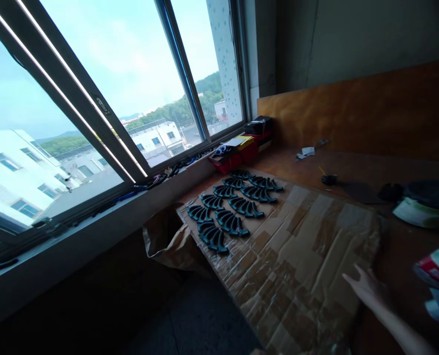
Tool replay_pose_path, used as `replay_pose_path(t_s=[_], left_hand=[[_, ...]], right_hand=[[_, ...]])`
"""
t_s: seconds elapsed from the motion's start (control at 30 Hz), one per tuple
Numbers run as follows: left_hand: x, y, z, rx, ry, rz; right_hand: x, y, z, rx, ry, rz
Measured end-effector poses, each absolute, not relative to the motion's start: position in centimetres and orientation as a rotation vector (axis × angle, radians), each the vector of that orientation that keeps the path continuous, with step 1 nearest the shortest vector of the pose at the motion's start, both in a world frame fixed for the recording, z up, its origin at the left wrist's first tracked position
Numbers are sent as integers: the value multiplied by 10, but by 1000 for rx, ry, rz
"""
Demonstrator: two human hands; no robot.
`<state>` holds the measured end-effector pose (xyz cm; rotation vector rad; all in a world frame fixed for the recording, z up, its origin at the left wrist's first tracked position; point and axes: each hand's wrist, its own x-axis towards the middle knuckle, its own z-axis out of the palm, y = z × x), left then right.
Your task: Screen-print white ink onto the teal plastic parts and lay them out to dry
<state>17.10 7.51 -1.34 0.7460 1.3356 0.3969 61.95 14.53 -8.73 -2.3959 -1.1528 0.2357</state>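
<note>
My right hand [369, 286] is at the right edge of a taped cardboard sheet [315, 246], its thumb and fingers apart and nothing seen in it. Whether it touches the cardboard I cannot tell. Several dark green, fan-shaped slatted pieces [246, 207] lie in rows on the far left part of the sheet. A sliver at the bottom edge of the view may be my left hand [258, 352]; its fingers are hidden.
An open paper bag [175, 246] hangs at the sheet's left edge. Red boxes [234, 158] stand by the window. On the wooden table [289, 160] are a small black object [329, 179], white scraps [308, 151], and a red-and-white package [437, 268] at right.
</note>
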Motion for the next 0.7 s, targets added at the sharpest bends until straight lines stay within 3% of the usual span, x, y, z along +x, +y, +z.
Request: replay_pose_path(t_s=[0.37,0.7], left_hand=[[180,94,-14,641,1483,594],[204,39,-24,683,1389,449]], right_hand=[[455,12,-59,-2258,-1201,323],[421,-34,3,-2418,-1104,505]])
